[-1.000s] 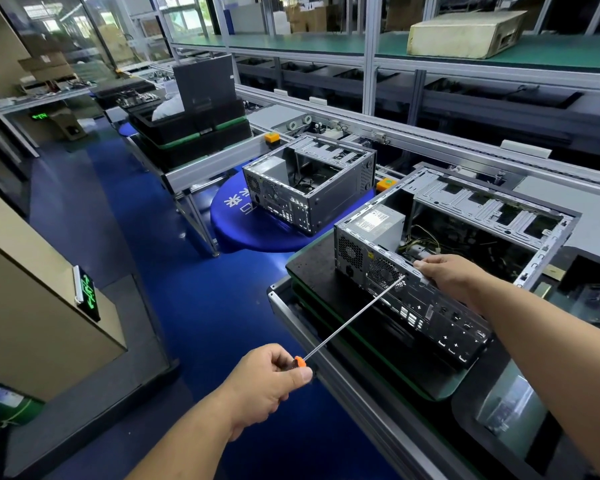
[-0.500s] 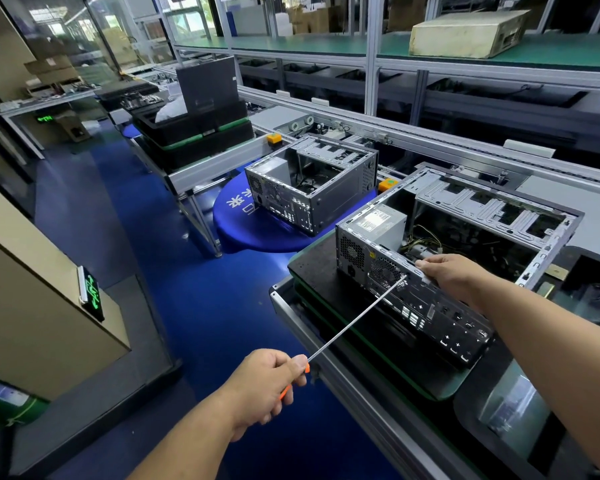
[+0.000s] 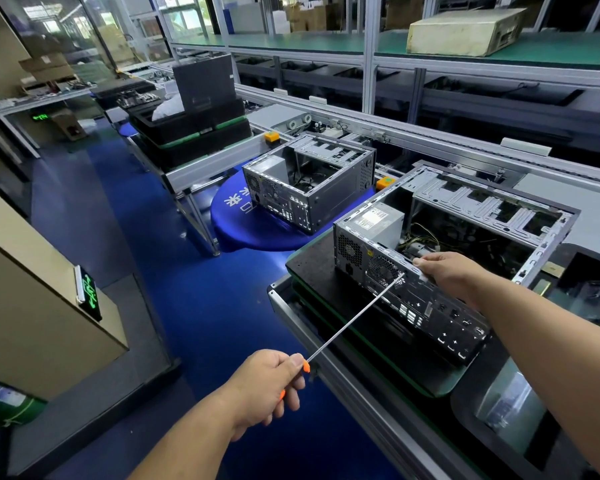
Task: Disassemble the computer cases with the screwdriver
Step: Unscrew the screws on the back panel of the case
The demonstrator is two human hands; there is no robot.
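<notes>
Sitting open-topped at the left end of the black pallet (image 3: pixel 312 261) is the near computer case (image 3: pixel 447 258), right hand (image 3: pixel 445 273) gripping its rear top edge. Left hand (image 3: pixel 267 384) grips the screwdriver (image 3: pixel 355 318), tip touching the rear panel beside the right hand's fingers.

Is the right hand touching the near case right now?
Touching. The head view shows the right hand gripping the top rear edge of the near case, fingers curled over the rim.
</notes>
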